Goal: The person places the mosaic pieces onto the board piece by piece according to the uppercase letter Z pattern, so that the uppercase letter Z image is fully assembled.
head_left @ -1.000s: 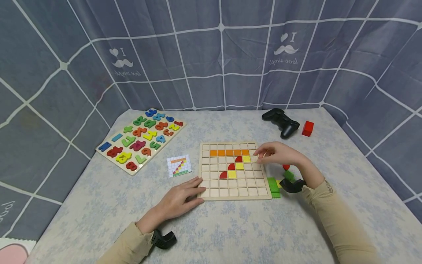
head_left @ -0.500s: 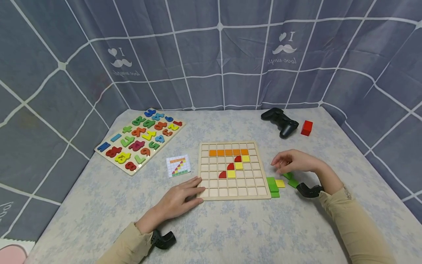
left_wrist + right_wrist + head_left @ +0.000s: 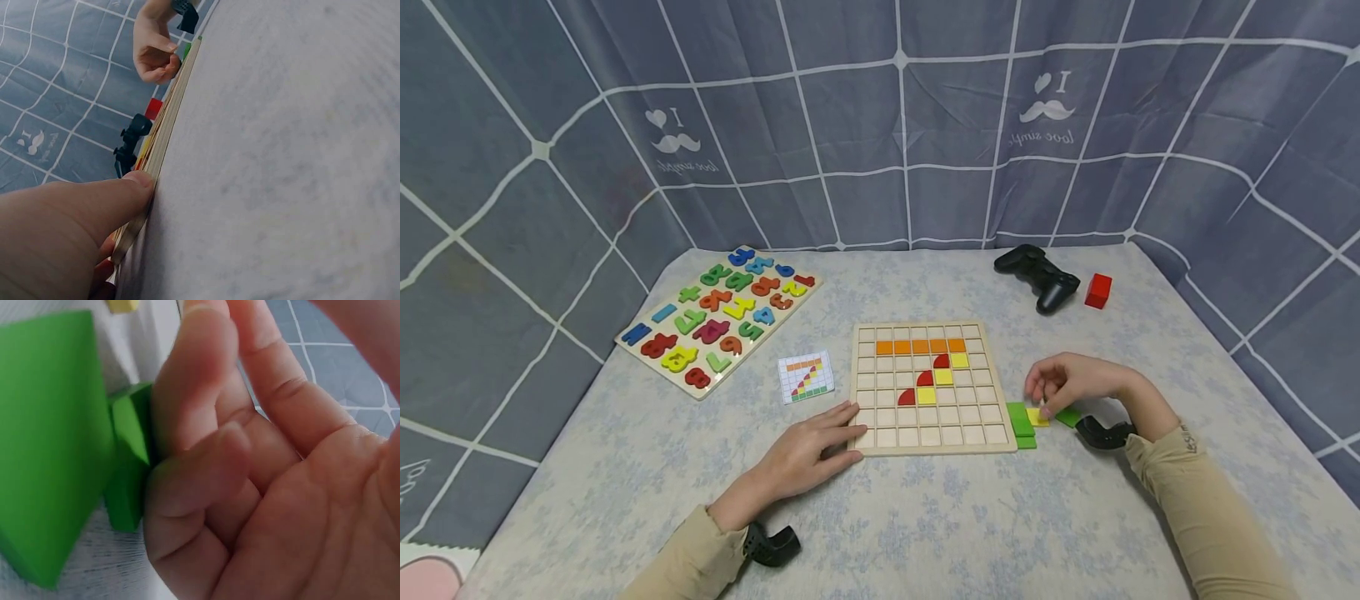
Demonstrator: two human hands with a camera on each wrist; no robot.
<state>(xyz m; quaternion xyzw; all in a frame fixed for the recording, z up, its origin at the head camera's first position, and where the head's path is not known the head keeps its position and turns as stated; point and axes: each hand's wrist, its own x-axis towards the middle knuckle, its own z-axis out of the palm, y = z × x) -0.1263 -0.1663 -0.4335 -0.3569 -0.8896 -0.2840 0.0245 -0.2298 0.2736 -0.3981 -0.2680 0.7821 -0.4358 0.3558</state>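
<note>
- Two hands at work in the head view: the left edge of the grid board (image 3: 936, 452) is touched by the left hand (image 3: 808, 446), its fingers spread, while beyond the right edge the yellow tile (image 3: 1036, 420) is reached by the right hand (image 3: 1078, 380).
- Same view: the yellow tile is found under the right thumb tip, nearer than the bent forefinger, between the green tiles (image 3: 1020, 419) on its left and a lone green tile (image 3: 1067, 417) on its right. It looks square, so no long axis need be followed; by the right hand it is far better placed.
- Left wrist: the board's near edge is touched by the thumb.
- Right wrist: curled fingers are seen beside green pieces (image 3: 53, 437); whether anything is pinched cannot be told.
</note>
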